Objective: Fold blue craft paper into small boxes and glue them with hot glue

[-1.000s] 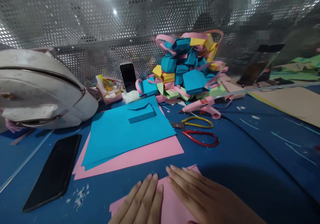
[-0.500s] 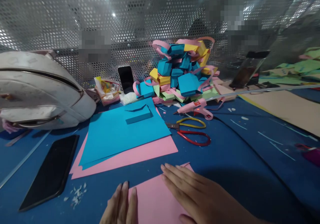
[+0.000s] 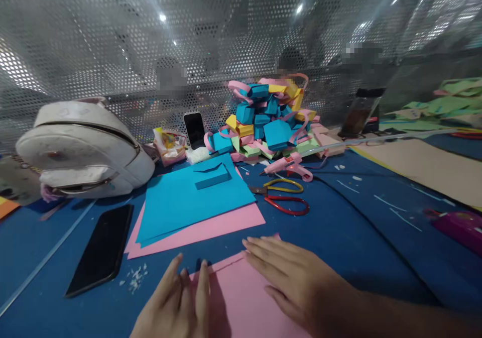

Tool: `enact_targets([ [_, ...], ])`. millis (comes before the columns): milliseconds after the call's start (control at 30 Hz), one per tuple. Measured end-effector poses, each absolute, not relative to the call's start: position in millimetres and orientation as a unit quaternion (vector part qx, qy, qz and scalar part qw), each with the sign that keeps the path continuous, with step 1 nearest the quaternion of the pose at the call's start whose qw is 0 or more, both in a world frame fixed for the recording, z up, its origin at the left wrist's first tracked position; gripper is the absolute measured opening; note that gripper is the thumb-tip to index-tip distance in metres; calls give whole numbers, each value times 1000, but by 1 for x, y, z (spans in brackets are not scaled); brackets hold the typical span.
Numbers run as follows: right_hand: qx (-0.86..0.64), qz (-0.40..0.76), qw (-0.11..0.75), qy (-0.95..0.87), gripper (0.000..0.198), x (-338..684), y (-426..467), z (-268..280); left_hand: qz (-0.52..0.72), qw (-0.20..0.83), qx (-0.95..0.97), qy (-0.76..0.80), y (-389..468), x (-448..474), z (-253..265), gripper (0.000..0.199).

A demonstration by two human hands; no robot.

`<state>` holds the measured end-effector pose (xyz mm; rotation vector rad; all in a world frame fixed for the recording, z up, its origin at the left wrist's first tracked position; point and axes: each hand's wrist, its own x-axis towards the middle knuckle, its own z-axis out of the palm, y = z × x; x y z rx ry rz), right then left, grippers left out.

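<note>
A sheet of pink paper (image 3: 241, 298) lies at the front of the table, its lower part cut off by the frame. My right hand (image 3: 289, 277) rests flat across its upper right, fingers stretched out and close together. At the paper's left edge is my left hand (image 3: 176, 298), its fingers apart and pointing away from me. Beyond the hands, blue paper sheets (image 3: 173, 202) lie over pink ones (image 3: 203, 235), and a small folded blue paper piece (image 3: 212, 176) sits on top. Scissors (image 3: 286, 197) with one yellow and one red handle lie to the right of that stack.
A pink glue gun (image 3: 289, 166) with a black cord lies behind the scissors. Folded paper boxes (image 3: 267, 122) are heaped at the back. To the left are a black phone (image 3: 101, 247) and a white backpack (image 3: 86, 152). A purple object (image 3: 459, 230) lies at the right edge.
My left hand has lifted slightly and its fingers have spread. My right hand stays flat on the pink paper, where a crease line now shows near the top edge. The view has shifted.
</note>
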<state>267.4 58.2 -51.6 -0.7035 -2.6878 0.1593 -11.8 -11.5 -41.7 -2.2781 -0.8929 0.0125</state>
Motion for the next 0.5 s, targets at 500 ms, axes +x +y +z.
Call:
enact_targets([
  [500, -291, 36, 98, -951, 14, 260, 82, 1, -82, 317, -871, -368, 27, 4, 3, 30],
])
